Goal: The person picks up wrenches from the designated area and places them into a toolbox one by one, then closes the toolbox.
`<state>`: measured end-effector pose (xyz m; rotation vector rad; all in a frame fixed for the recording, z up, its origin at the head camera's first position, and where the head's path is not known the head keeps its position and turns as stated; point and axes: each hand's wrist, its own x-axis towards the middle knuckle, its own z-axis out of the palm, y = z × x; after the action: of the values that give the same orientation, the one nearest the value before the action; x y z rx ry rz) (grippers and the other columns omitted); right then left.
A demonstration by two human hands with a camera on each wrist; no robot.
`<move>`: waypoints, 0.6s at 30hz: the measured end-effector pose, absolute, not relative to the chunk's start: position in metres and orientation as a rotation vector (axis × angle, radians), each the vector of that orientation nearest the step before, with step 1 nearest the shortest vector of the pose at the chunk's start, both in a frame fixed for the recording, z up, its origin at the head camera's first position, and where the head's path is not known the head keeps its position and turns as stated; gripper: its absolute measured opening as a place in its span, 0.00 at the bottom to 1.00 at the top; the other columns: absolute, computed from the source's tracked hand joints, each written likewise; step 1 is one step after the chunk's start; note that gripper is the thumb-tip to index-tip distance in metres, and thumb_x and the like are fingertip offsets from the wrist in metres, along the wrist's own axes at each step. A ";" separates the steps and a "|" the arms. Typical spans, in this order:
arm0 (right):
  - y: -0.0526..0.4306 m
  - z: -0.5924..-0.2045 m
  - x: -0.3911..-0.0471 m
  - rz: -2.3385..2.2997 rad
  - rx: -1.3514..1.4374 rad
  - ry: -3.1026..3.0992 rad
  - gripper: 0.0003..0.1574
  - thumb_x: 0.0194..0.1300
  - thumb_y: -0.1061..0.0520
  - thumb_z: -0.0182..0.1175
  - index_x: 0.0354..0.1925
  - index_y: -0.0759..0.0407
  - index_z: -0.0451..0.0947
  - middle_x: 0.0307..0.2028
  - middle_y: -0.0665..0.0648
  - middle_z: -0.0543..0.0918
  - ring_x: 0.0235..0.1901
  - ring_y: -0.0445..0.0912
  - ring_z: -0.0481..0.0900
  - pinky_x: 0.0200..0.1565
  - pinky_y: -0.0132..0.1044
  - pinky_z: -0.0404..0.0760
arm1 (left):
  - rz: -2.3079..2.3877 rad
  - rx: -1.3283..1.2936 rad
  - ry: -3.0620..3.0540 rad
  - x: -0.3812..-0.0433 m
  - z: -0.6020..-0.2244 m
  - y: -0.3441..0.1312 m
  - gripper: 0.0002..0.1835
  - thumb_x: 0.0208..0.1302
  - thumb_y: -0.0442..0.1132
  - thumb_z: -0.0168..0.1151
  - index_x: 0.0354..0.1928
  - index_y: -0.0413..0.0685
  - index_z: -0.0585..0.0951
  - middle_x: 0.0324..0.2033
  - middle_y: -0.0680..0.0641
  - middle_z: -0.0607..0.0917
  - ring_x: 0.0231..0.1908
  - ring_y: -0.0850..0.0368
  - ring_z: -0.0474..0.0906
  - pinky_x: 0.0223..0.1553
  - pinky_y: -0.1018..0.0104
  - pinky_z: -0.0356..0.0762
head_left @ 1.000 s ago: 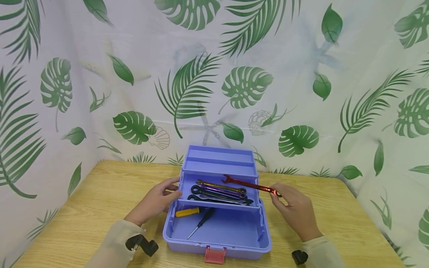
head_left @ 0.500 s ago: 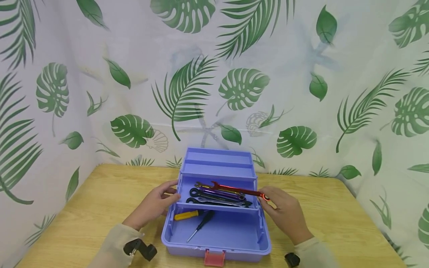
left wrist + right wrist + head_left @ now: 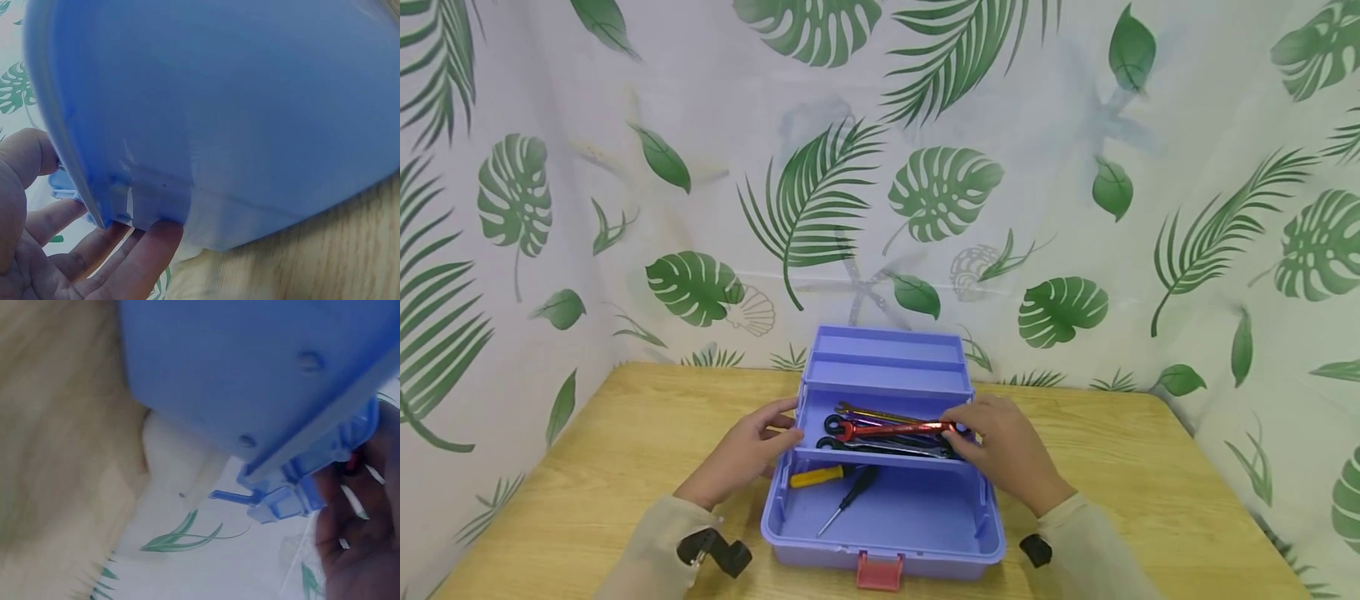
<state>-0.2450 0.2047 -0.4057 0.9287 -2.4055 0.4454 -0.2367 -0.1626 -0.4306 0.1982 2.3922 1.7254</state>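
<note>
A purple-blue toolbox stands unfolded, its raised tray holding several combination wrenches in gold, purple, black and silver. My right hand reaches over the tray's right end and pinches a red combination wrench by its ring end. The wrench lies level across the others, its open end pointing left. At the toolbox's left side, my left hand grips the edge, thumb near the tray corner. In the left wrist view, the fingers of that hand press the outer wall.
In the toolbox's lower compartment lie a yellow-handled screwdriver and a black-handled screwdriver. A pink latch hangs at the front. Behind the wooden table rises a leaf-patterned cloth.
My right hand has moved left and in over the tray, lowering the red wrench from above its right edge onto the other wrenches. My left hand has kept its place on the toolbox.
</note>
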 end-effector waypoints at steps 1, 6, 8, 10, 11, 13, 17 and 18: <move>0.203 -0.403 -0.245 0.450 0.919 -2.447 0.10 0.59 0.60 0.76 0.41 0.54 0.89 0.34 0.47 0.89 0.36 0.43 0.82 0.41 0.45 0.83 | 1.720 0.195 2.398 -0.236 -0.430 -0.162 0.31 0.75 0.44 0.62 0.76 0.52 0.68 0.59 0.38 0.79 0.54 0.42 0.82 0.37 0.52 0.89; 0.195 -0.395 -0.246 0.465 0.862 -2.617 0.08 0.62 0.58 0.75 0.42 0.54 0.90 0.38 0.50 0.86 0.39 0.47 0.82 0.44 0.46 0.83 | 1.706 0.179 2.416 -0.235 -0.429 -0.161 0.30 0.75 0.44 0.63 0.76 0.53 0.69 0.58 0.39 0.79 0.53 0.43 0.83 0.37 0.54 0.89; 0.194 -0.393 -0.246 0.464 0.857 -2.666 0.08 0.62 0.57 0.75 0.42 0.54 0.90 0.38 0.50 0.84 0.39 0.47 0.80 0.43 0.45 0.82 | 1.711 0.183 2.414 -0.235 -0.429 -0.161 0.30 0.75 0.44 0.63 0.76 0.53 0.69 0.58 0.38 0.79 0.53 0.43 0.83 0.36 0.54 0.89; 0.193 -0.391 -0.245 0.482 0.860 -2.714 0.08 0.63 0.56 0.74 0.42 0.54 0.90 0.38 0.50 0.82 0.38 0.45 0.78 0.42 0.44 0.81 | 1.718 0.194 2.405 -0.235 -0.429 -0.162 0.30 0.75 0.44 0.62 0.76 0.52 0.69 0.58 0.38 0.79 0.53 0.43 0.83 0.36 0.53 0.89; 0.193 -0.390 -0.245 0.500 0.863 -2.739 0.08 0.64 0.56 0.73 0.42 0.54 0.90 0.38 0.49 0.81 0.38 0.44 0.77 0.41 0.43 0.80 | 1.721 0.196 2.402 -0.235 -0.429 -0.162 0.30 0.75 0.44 0.62 0.76 0.52 0.69 0.58 0.38 0.79 0.53 0.43 0.83 0.36 0.53 0.89; 0.194 -0.388 -0.245 0.562 0.867 -2.777 0.08 0.66 0.56 0.71 0.44 0.54 0.89 0.38 0.48 0.82 0.39 0.43 0.79 0.42 0.44 0.81 | 1.723 0.204 2.401 -0.235 -0.429 -0.162 0.30 0.75 0.44 0.62 0.76 0.51 0.69 0.58 0.38 0.79 0.52 0.43 0.83 0.36 0.53 0.89; 0.202 -0.385 -0.244 0.759 0.786 -2.784 0.07 0.71 0.57 0.67 0.46 0.54 0.89 0.40 0.47 0.86 0.41 0.43 0.81 0.45 0.47 0.82 | 1.718 0.211 2.400 -0.235 -0.430 -0.163 0.30 0.75 0.45 0.62 0.76 0.52 0.69 0.58 0.38 0.79 0.52 0.44 0.83 0.35 0.53 0.89; 0.205 -0.385 -0.243 0.819 0.747 -2.763 0.07 0.72 0.57 0.66 0.45 0.54 0.89 0.41 0.47 0.86 0.41 0.43 0.82 0.45 0.47 0.82 | 1.717 0.212 2.400 -0.235 -0.430 -0.163 0.31 0.75 0.45 0.63 0.76 0.52 0.69 0.59 0.38 0.79 0.52 0.44 0.83 0.35 0.53 0.89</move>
<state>-0.2434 0.2055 -0.3849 0.7473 -2.7628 0.8190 -0.2353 -0.1632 -0.4296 0.2119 2.3999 1.7174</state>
